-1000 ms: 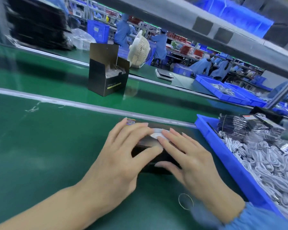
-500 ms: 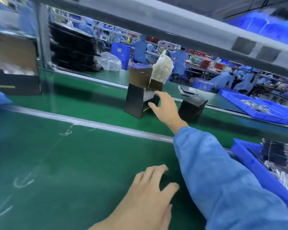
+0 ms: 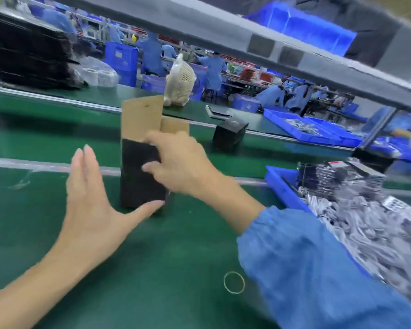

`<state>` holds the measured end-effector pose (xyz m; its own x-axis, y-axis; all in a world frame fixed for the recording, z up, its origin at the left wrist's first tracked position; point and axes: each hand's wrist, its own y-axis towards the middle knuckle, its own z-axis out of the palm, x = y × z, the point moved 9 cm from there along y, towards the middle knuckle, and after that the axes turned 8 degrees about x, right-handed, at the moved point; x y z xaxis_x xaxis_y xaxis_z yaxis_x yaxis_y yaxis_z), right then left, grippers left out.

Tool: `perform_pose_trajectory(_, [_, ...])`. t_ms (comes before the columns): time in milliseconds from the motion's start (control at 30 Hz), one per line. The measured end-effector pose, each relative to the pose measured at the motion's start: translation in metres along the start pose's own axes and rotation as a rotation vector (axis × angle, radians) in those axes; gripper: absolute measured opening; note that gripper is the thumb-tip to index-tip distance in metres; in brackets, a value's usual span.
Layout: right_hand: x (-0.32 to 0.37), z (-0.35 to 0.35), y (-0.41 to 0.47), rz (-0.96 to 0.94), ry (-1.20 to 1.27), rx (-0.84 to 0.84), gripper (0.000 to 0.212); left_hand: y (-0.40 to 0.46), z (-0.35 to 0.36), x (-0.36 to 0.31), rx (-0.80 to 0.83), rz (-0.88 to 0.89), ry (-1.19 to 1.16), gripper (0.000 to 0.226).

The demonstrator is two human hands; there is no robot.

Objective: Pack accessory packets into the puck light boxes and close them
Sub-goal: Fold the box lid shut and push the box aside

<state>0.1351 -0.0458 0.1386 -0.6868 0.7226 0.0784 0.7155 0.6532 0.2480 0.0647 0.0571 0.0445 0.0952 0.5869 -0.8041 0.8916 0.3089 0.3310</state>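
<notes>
From my remote seat I see the right hand (image 3: 180, 162) gripping an open black box (image 3: 140, 176) that stands upright on the green worktop (image 3: 152, 269), its grip curled round the box's upper right side with fingertips on the dark front face. The box's brown inner flaps (image 3: 140, 117) stand up, the tall one at the rear and a shorter one to its right. The left hand (image 3: 90, 203) is beside the box on its left, fingers straight and spread, the thumb reaching under the front lower edge; motion blur leaves me unsure whether the palm touches the box. No writing on the box is readable, and whatever is inside it is hidden behind the front wall and the right hand. A second black box (image 3: 230, 135), closed, sits farther back on the conveyor belt, well apart. At the right a blue bin (image 3: 282, 186) holds accessory packets (image 3: 365, 224), clear bags of white cable and dark stacks, cut off by the frame edge; a red label on one stack is too blurred to read. A thin rubber band (image 3: 234, 282) lies on the worktop near the blue sleeve (image 3: 306, 269). A cream desk fan (image 3: 179, 83) stands behind the box.
</notes>
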Motion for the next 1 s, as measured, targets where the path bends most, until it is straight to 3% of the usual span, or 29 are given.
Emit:
perform_pose_trajectory(33, [0.018, 0.002, -0.026, -0.095, 0.104, 0.061, 0.035, -0.007, 0.012, -0.006, 0.035, 0.026, -0.039, 0.140])
perform_pose_trajectory(133, [0.007, -0.032, -0.078, -0.209, 0.885, 0.330, 0.035, -0.028, 0.032, -0.018, 0.074, 0.159, -0.132, 0.129])
perform_pose_trajectory(200, [-0.062, -0.079, -0.094, -0.090, 1.062, 0.155, 0.025, -0.029, 0.038, -0.020, 0.162, 0.229, -0.184, 0.125])
perform_pose_trajectory(233, [-0.111, -0.101, -0.101, 0.061, 0.985, -0.023, 0.028, -0.027, 0.040, -0.022, 0.236, 0.238, -0.218, 0.124])
perform_pose_trajectory(267, [-0.161, -0.117, -0.112, 0.243, 0.756, -0.173, 0.033, -0.026, 0.044, -0.025, 0.303, 0.252, -0.249, 0.122])
perform_pose_trajectory(300, [-0.207, -0.124, -0.128, 0.409, 0.428, -0.206, 0.032, -0.025, 0.047, -0.026, 0.355, 0.268, -0.279, 0.118])
perform_pose_trajectory(367, [-0.286, -0.102, -0.167, 0.712, -0.144, 0.079, 0.024, -0.026, 0.052, -0.029, 0.431, 0.282, -0.355, 0.104])
perform_pose_trajectory(433, [-0.336, -0.052, -0.228, 0.887, -0.306, 0.420, 0.038, -0.030, 0.056, -0.032, 0.481, 0.280, -0.433, 0.093])
perform_pose_trajectory(500, [-0.344, -0.023, -0.267, 0.858, -0.348, 0.381, 0.047, -0.031, 0.060, -0.031, 0.503, 0.281, -0.455, 0.094])
perform_pose_trajectory(567, [-0.340, -0.020, -0.279, 0.790, -0.306, 0.164, 0.034, -0.029, 0.062, -0.025, 0.490, 0.270, -0.443, 0.098])
perform_pose_trajectory(667, [-0.347, -0.040, -0.268, 0.815, -0.369, 0.072, 0.014, -0.029, 0.062, -0.021, 0.476, 0.276, -0.420, 0.096])
perform_pose_trajectory(733, [-0.353, -0.062, -0.243, 0.762, -0.519, -0.026, 0.030, -0.029, 0.062, -0.021, 0.472, 0.282, -0.419, 0.095])
perform_pose_trajectory(833, [-0.374, -0.048, -0.197, 0.695, -0.601, 0.153, 0.092, -0.029, 0.062, -0.020, 0.477, 0.300, -0.415, 0.091])
perform_pose_trajectory(900, [-0.382, -0.025, -0.177, 0.657, -0.657, 0.291, 0.091, -0.030, 0.062, -0.020, 0.485, 0.302, -0.415, 0.089])
perform_pose_trajectory(1000, [-0.380, -0.022, -0.166, 0.615, -0.602, 0.309, 0.064, -0.030, 0.062, -0.021, 0.493, 0.304, -0.412, 0.085])
